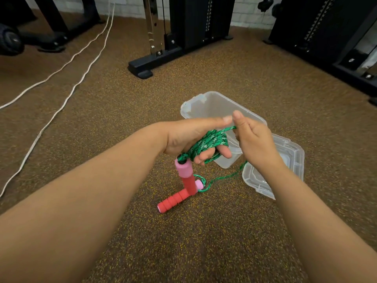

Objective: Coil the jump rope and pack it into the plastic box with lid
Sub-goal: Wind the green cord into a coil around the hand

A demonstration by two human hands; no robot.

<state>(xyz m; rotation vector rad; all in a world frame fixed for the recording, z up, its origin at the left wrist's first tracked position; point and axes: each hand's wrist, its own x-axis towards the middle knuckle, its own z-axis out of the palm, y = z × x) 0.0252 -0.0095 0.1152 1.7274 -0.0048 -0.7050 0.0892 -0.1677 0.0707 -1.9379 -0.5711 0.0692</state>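
Observation:
A green jump rope (210, 142) is wound in several loops around the fingers of my left hand (189, 137). One red and pink handle (186, 178) hangs from that hand. The other handle (175, 200) lies on the floor, joined by a slack length of rope (226, 177). My right hand (255, 139) pinches the rope just right of the coil. Behind my hands stands the clear plastic box (206, 105), open. Its lid (293, 160) lies on the floor to the right, partly under my right forearm.
The floor is brown speckled rubber (204, 242). Black gym machine bases (142, 68) stand at the back and at the right (346, 64). Two white cords (67, 94) run across the floor on the left.

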